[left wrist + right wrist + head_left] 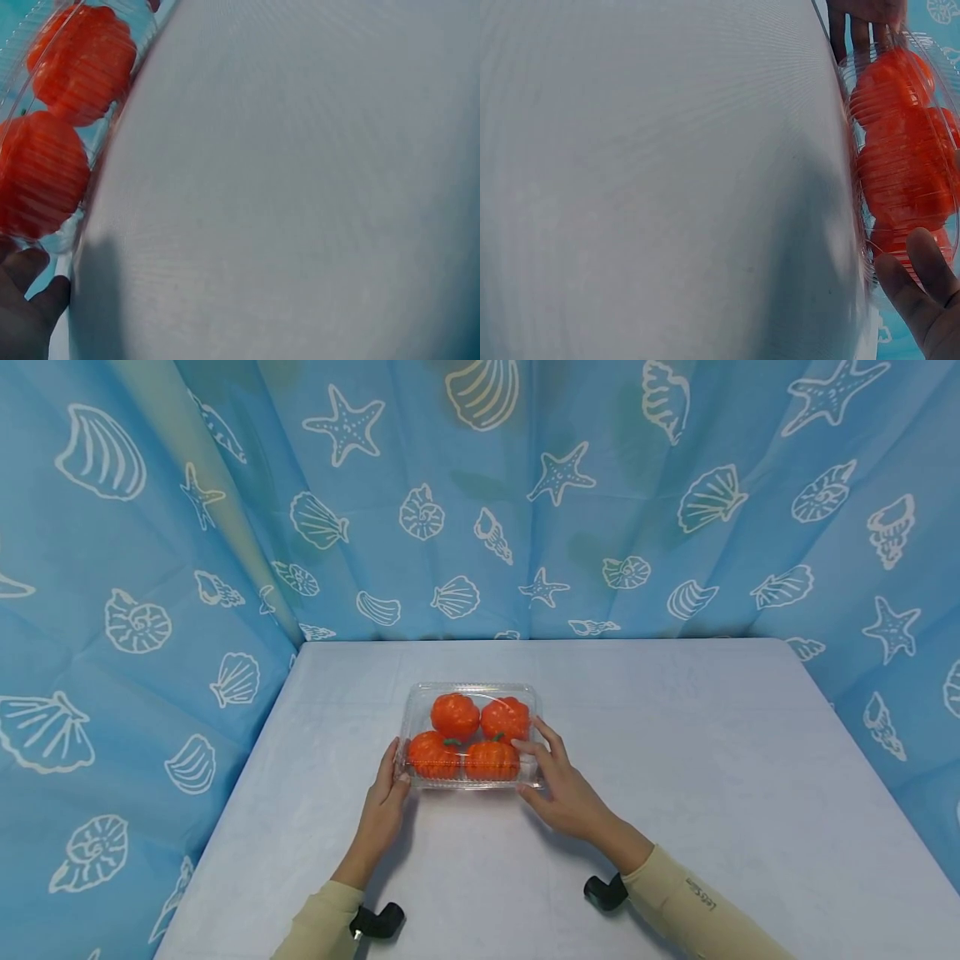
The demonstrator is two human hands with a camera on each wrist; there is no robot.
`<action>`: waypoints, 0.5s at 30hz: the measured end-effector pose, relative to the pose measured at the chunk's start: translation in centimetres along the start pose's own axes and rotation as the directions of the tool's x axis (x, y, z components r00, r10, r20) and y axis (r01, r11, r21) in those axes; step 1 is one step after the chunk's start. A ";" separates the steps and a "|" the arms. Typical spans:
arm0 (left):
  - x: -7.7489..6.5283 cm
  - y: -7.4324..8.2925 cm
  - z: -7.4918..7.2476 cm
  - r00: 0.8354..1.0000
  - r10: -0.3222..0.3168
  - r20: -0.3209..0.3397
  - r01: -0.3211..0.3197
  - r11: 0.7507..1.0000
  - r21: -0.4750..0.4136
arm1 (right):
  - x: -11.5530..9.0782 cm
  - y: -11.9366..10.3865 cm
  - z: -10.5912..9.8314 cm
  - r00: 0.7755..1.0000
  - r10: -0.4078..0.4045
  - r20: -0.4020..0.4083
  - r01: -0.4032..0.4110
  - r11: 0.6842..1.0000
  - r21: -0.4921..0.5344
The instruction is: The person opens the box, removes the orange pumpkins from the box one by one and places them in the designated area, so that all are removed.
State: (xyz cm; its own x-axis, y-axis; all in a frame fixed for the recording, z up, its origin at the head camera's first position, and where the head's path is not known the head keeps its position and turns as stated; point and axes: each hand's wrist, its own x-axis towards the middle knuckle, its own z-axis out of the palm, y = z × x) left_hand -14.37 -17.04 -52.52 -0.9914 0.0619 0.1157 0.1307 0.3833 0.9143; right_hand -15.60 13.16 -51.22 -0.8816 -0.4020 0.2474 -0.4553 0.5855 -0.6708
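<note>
We see a clear plastic container point(465, 783) on the white table point(675, 735), left of the middle as the head camera looks down, with a person's hands at its two ends. Our left hand point(381, 814) holds the container's left end, fingers stretched along the side and thumb at the front corner, with only a narrow gap between them. Our right hand point(564, 793) is spread wider, its fingers half bent over the right end and its thumb by the front right corner, so that we hold the container from both sides (whether its base touches the table, we cannot tell). Inside sit four orange pumpkins point(454, 717), two behind and two in front, with green stems point(452, 742) on the front pair. We wear beige sleeves point(322, 920), and by each cuff sits a black wrist device point(381, 922). Beyond the table's far edge we see a blue curtain point(480, 556) with white outlines of shells and starfish, which runs down both sides as well
</note>
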 end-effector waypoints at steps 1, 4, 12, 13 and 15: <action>0.0 0.0 0.1 1.000 0.003 -0.007 -0.003 1.000 0.003 | 0.0 0.0 0.0 1.000 -0.001 -0.001 0.001 1.000 0.001; 0.0 0.2 0.2 1.000 -0.015 -0.023 0.015 1.000 0.005 | 0.0 0.0 0.0 1.000 -0.004 -0.004 0.004 1.000 0.004; 0.0 0.3 0.4 0.998 -0.039 -0.040 0.039 0.999 -0.001 | -0.1 0.1 0.1 1.000 -0.010 -0.010 0.010 1.000 0.011; 0.0 0.3 0.4 0.998 -0.040 -0.041 0.040 0.999 -0.003 | -0.2 0.1 0.1 1.000 -0.011 -0.010 0.011 1.000 0.012; 0.0 0.3 0.4 0.998 -0.043 -0.045 0.043 0.999 -0.006 | -0.2 0.1 0.1 1.000 -0.012 -0.012 0.012 1.000 0.014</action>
State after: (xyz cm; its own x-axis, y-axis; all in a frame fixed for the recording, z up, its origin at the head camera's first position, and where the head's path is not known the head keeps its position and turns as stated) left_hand -14.32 -16.55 -52.36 -0.9956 0.0038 0.0935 0.0879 0.3801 0.9208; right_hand -15.49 13.20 -51.38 -0.8774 -0.4009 0.2636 -0.4643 0.5708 -0.6772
